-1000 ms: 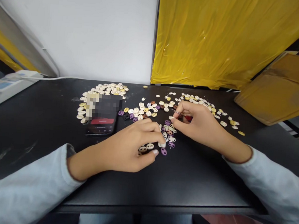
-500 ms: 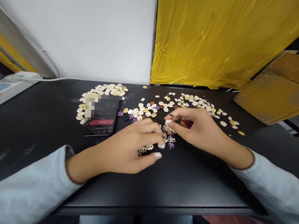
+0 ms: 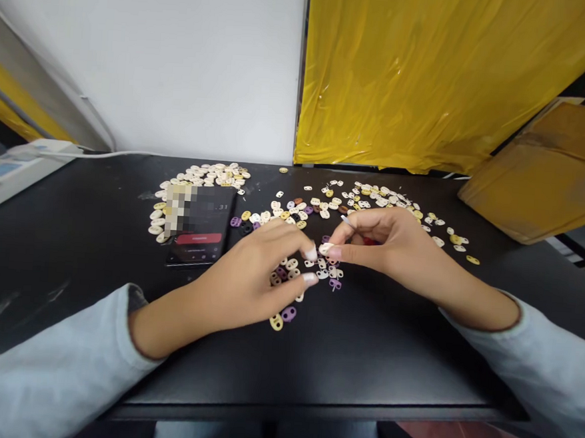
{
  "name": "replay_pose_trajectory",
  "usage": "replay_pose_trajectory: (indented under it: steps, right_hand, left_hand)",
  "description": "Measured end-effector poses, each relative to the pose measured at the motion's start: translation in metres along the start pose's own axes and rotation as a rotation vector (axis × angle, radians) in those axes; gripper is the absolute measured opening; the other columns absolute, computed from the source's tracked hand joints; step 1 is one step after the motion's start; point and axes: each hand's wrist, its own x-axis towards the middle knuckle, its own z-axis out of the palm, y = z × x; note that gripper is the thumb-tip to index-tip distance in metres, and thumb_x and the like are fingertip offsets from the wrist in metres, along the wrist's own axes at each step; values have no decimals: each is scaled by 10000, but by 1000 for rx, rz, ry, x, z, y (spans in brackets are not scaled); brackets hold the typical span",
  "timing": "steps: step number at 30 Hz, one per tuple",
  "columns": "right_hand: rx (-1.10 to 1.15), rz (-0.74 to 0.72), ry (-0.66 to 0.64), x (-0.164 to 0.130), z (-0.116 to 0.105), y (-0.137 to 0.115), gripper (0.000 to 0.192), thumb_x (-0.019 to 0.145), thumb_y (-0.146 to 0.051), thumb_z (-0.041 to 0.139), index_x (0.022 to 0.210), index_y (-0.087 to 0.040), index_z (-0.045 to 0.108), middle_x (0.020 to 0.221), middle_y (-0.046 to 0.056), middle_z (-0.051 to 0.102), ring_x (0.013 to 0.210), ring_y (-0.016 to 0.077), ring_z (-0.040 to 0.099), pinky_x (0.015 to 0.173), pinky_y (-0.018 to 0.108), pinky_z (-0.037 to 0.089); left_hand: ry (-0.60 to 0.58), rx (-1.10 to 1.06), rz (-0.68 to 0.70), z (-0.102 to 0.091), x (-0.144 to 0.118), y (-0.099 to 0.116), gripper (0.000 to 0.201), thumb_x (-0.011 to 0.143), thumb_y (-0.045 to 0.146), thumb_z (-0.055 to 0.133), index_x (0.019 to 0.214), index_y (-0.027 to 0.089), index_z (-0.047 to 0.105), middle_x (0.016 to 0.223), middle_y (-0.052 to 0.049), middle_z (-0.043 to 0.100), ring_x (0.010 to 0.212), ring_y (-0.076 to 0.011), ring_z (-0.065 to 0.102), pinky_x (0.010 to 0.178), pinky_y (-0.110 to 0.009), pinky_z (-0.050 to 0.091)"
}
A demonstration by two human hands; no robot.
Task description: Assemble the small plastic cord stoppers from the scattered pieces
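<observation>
Pinching one white bead [image 3: 326, 248] between your left hand [image 3: 248, 279] and right hand [image 3: 391, 242], you risk flicking it into the loose beads [image 3: 286, 312] on the desk [image 3: 70, 243].

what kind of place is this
Probably a small home or workshop bench for hand piecework. A black tabletop is strewn with small cream, yellow and purple two-hole plastic pieces, a dark smartphone lies among them, and yellow plastic sheeting covers the wall behind.

Even bright light, soft shadows, edges bowed, phone screen [image 3: 199, 219] part-blurred.
</observation>
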Motion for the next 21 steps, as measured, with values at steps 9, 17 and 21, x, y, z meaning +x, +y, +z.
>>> replay_pose_trajectory:
  steps: [9, 17, 21]
  right_hand:
    - [96, 55, -59, -5, 14, -4, 148, 820, -274, 737, 788, -146, 670, 684, -8, 619, 611, 106, 520, 563, 244, 389]
    - [-193, -86, -13, -13, 13, -8, 128, 956, -232, 543, 850, -183, 596, 769, 6, 635, 730, 143, 585, 645, 257, 424]
    - [-317, -137, -10, -14, 11, -8, 105, 928, -209, 573, 843, -179, 626, 707, -11, 626, 649, 126, 562, 589, 243, 401]
  left_hand:
    - [173, -333, -219, 6, 3, 6, 53, 886, 188, 658, 883, 148, 692, 812, -9, 697, 730, -122, 597, 681, -244, 469]
    - [290, -527, -350, 6, 5, -2, 101, 831, 206, 733, 914, 152, 751, 850, -30, 765, 748, -143, 672, 675, -245, 515]
    - [301, -540, -361, 7, 7, 0, 77, 824, 181, 734, 893, 155, 757, 832, -19, 767, 738, -126, 673, 663, -215, 517]
